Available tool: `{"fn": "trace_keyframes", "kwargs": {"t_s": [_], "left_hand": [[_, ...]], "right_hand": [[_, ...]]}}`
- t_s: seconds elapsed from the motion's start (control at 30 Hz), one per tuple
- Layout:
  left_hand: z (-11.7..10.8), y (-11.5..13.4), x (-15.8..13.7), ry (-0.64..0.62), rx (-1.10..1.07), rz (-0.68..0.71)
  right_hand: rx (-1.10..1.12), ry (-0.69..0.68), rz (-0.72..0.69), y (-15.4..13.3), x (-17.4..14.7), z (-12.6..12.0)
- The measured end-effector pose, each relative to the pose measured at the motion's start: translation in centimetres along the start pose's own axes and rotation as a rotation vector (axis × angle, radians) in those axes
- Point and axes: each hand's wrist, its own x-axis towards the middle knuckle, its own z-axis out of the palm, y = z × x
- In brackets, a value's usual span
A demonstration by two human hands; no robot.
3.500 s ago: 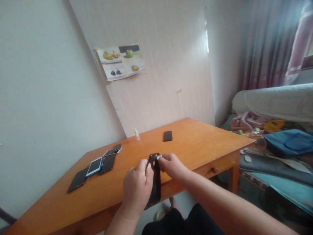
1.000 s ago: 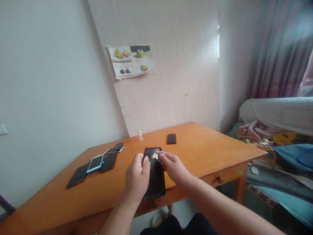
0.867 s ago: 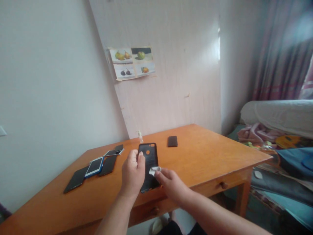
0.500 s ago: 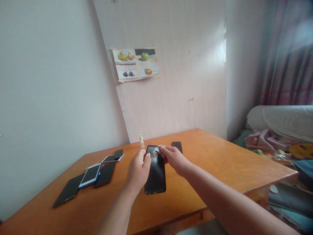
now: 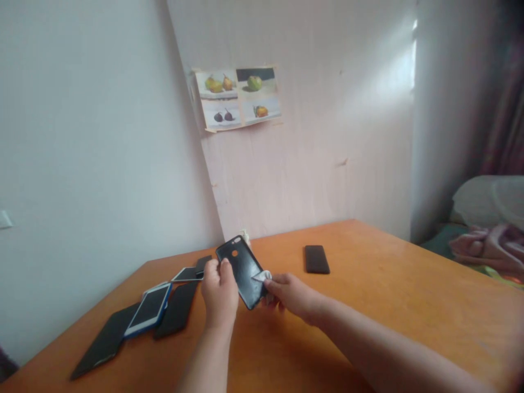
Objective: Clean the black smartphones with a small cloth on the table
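A black phone case (image 5: 244, 271), its inner side facing me, is tilted above the table with its top leaning left. My left hand (image 5: 221, 289) grips its left edge, thumb on the inside near the round hole. My right hand (image 5: 289, 295) is closed on a white wipe (image 5: 264, 276) and presses it against the lower right edge of the case. The fingers under that edge are partly hidden. Behind the case, a small pump bottle (image 5: 245, 236) shows only its top.
Several phones and dark cases lie at left on the orange table (image 5: 368, 273), among them a white tablet-like device in a blue case (image 5: 149, 310). A dark phone (image 5: 316, 258) lies alone right of my hands. A fruit print (image 5: 239, 100) is taped to the board behind.
The phone case has turned from upright to tilted left. My right hand with the wipe has moved from its top edge down to its lower right edge. The view has shifted left.
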Motion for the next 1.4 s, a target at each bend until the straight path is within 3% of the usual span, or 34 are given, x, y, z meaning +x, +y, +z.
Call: {"fn": "trace_keyframes", "kwargs": {"t_s": [0.13, 0.2, 0.3, 0.4, 0.5, 0.63, 0.8, 0.9, 1.03, 1.17, 1.4], "left_hand": [[0.0, -0.8, 0.4, -0.149, -0.184, -0.091], [-0.2, -0.9, 0.7, -0.111, -0.097, -0.057], [-0.5, -0.6, 0.8, -0.063, 0.235, 0.230], [-0.5, 0.2, -0.1, -0.308, 0.461, 0.501], [-0.1, 1.1, -1.5, -0.501, 0.562, 0.615], [0.3, 1.6, -2.2, -0.620, 0.635, 0.591], [-0.4, 1.0, -0.9, -0.436, 0.752, 0.440], [-1.0, 0.6, -0.3, -0.429, 0.815, 0.426], [-1.0, 0.6, -0.6, -0.446, 0.836, 0.437], [-0.4, 1.5, -1.7, -0.475, 0.838, 0.471], [1.0, 3.4, -4.7, -0.597, 0.738, 0.587]], "right_hand": [[0.018, 0.001, 0.000, 0.6, 1.0, -2.0], [-0.046, 0.003, -0.029, 0.9, 0.8, -3.3], [-0.294, 0.038, -0.090, 1.3, 0.1, -5.0], [-0.543, 0.079, -0.144, 0.9, -0.6, -5.9], [-0.706, 0.097, -0.247, 0.3, -1.1, -5.9], [-0.731, 0.126, -0.327, -0.1, -1.3, -5.4], [-0.669, 0.160, -0.138, 1.1, -0.6, -5.4], [-0.652, 0.176, -0.086, 1.8, -0.1, -5.5], [-0.617, 0.250, -0.086, 1.8, 0.2, -5.2], [-0.615, 0.241, -0.123, 1.3, -0.1, -4.4], [-0.930, 0.400, -0.066, 0.0, -0.9, -4.2]]}}
